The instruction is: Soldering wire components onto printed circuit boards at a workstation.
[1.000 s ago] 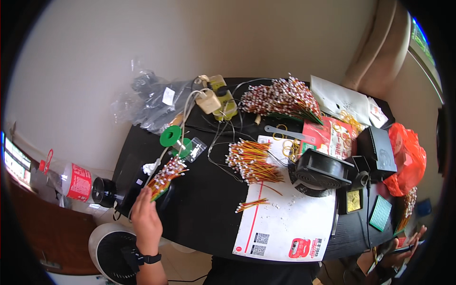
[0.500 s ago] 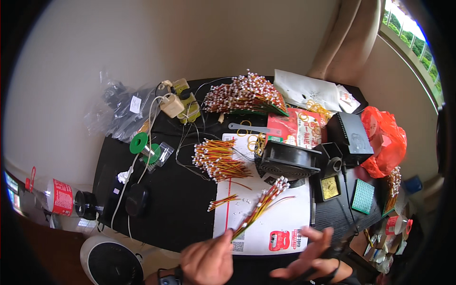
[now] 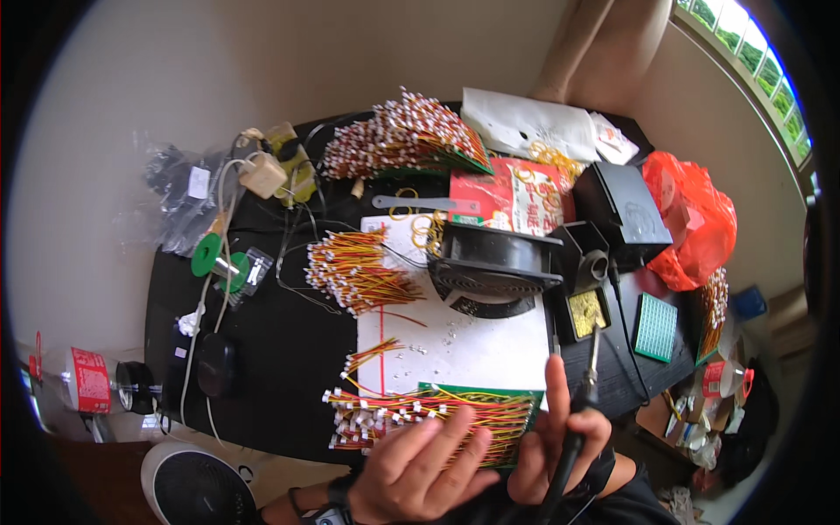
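Note:
My left hand (image 3: 420, 468) lies flat on a green board (image 3: 472, 420) carrying rows of red and yellow wires with white connectors, at the near edge of the black table (image 3: 289, 341). My right hand (image 3: 556, 442) grips a black soldering iron (image 3: 582, 398) like a pen, its metal tip pointing away over the white sheet (image 3: 464, 346). A small loose bunch of the same wires (image 3: 372, 354) lies just beyond the board. A bigger pile of wires (image 3: 354, 276) sits further back.
A black fan housing (image 3: 490, 262) stands mid-table beside an iron stand with brass wool (image 3: 586, 311). At the back lie more wired boards (image 3: 402, 136), a red packet (image 3: 512, 197), a black box (image 3: 626, 210) and an orange bag (image 3: 691, 219). A green spool (image 3: 207, 255) and bottle (image 3: 87, 381) are left.
The wire board moved from the table's left side to the near edge in front of me. My left hand now rests on it, and my right hand has taken up the soldering iron.

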Available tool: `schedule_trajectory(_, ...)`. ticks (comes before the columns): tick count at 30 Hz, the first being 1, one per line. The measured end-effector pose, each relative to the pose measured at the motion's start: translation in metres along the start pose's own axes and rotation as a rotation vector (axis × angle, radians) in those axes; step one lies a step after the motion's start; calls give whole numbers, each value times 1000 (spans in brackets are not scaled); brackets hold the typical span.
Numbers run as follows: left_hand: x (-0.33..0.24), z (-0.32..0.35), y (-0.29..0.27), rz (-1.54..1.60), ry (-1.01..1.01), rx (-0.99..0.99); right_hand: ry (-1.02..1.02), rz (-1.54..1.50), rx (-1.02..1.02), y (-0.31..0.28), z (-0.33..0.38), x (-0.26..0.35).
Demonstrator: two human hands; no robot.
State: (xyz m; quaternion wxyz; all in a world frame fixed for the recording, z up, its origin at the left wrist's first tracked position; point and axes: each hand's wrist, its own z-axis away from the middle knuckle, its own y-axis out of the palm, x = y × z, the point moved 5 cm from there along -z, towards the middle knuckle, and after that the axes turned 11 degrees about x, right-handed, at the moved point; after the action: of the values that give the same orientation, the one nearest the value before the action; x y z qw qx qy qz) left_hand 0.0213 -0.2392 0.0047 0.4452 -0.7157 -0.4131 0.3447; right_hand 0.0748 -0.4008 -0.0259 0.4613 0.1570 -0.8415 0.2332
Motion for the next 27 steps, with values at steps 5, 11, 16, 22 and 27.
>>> schedule_trajectory(5,12,-9,8,-186,28,146,187,110,-172,-5,15,-12)
schedule_trajectory(11,23,-3,29,40,-19,183,188,-64,-141,-2,21,-35)
schedule_trajectory(16,24,-1,26,18,7,162,326,23,-55,7,29,-23)
schedule_trajectory(22,26,1,21,29,28,205,216,76,-102,4,41,-30)
schedule_trajectory(27,25,-1,16,13,70,218,141,-53,-139,9,38,-33)
